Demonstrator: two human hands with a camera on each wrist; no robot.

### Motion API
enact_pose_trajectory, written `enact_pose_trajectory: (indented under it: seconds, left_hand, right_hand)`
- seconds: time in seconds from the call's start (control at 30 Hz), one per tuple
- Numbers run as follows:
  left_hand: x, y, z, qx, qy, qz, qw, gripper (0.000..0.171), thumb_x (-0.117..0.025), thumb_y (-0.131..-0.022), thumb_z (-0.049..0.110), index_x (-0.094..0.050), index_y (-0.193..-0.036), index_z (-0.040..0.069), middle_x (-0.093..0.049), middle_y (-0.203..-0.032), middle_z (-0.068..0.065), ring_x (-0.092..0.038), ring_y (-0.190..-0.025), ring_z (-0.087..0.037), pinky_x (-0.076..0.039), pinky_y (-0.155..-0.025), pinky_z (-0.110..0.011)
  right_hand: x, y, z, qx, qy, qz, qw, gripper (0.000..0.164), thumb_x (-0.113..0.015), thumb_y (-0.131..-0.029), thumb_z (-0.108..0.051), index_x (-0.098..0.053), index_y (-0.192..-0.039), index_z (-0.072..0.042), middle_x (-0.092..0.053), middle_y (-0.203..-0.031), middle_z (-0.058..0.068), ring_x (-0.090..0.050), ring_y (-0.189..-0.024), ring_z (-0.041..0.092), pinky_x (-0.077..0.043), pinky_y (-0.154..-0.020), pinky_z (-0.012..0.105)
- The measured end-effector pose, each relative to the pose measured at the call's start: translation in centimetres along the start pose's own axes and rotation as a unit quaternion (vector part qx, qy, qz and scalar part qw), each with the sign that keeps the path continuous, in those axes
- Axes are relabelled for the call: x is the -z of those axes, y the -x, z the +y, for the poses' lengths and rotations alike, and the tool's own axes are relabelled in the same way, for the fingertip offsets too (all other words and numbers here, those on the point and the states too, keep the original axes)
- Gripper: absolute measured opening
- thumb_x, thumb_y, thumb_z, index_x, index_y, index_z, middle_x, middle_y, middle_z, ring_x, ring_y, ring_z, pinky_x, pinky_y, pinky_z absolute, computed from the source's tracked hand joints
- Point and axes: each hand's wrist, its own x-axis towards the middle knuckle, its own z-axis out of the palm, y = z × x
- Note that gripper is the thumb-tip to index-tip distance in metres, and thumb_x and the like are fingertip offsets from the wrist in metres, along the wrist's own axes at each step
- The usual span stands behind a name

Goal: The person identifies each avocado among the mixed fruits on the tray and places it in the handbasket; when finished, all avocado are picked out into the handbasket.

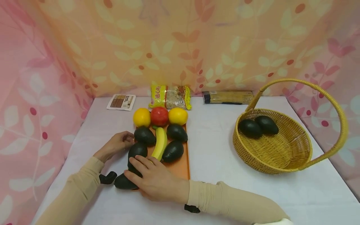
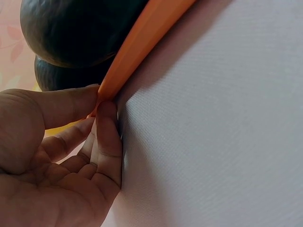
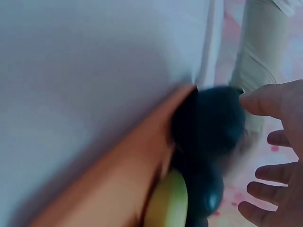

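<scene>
An orange tray [image 1: 181, 168] holds several dark avocados [image 1: 173, 151] in two rows, with a banana [image 1: 161, 140] between them. Across its far end lie a red fruit [image 1: 159, 116] and two round yellow fruits [image 1: 142, 117]. My left hand [image 1: 119, 144] is at the tray's left side; the left wrist view shows its thumb and fingers pinching the tray's edge [image 2: 137, 45]. Above the near left avocados spreads my right hand [image 1: 160, 179], fingers extended, hiding part of them. In the right wrist view its thumb [image 3: 265, 100] overlaps the nearest avocado [image 3: 215, 120].
To the right stands a wicker basket [image 1: 239, 150] with a tall handle, two avocados [image 1: 260, 126] inside. Along the back lie a small white packet [image 1: 121, 102], a yellow food bag [image 1: 170, 97] and a long flat package [image 1: 228, 97]. Patterned curtains [image 1: 168, 40] surround the table.
</scene>
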Motion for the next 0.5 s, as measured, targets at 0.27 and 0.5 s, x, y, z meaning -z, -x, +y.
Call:
enact_pose_trajectory:
  seconds: [0.27,0.5]
  left_hand:
    - [-0.1,0.2,0.2,-0.001,-0.003,0.004,1.0000,0.042,-0.057,-0.090,0.009,-0.051,-0.128,-0.007,-0.063,-0.103,-0.018,-0.056,-0.087,-0.022,-0.047,-0.074,-0.028]
    - [0.0,0.2,0.1,-0.004,0.002,0.002,1.0000,0.041,-0.057,-0.090,0.009,-0.051,-0.127,-0.007,-0.063,-0.102,-0.018,-0.056,-0.086,-0.021,-0.047,-0.074,-0.028]
  right_hand:
    - [-1.8,-0.7,-1.5,0.003,0.014,-0.021,1.000,0.066,-0.060,-0.091,-0.048,-0.039,-0.147,-0.022,-0.047,-0.149,0.008,-0.042,-0.140,0.025,-0.039,-0.111,0.039]
    - [-2.4,-1.0,-1.9,0.006,0.023,0.012,1.000,0.037,-0.050,-0.099,-0.035,-0.050,-0.134,-0.023,-0.055,-0.139,0.004,-0.049,-0.132,0.023,-0.044,-0.106,0.035]
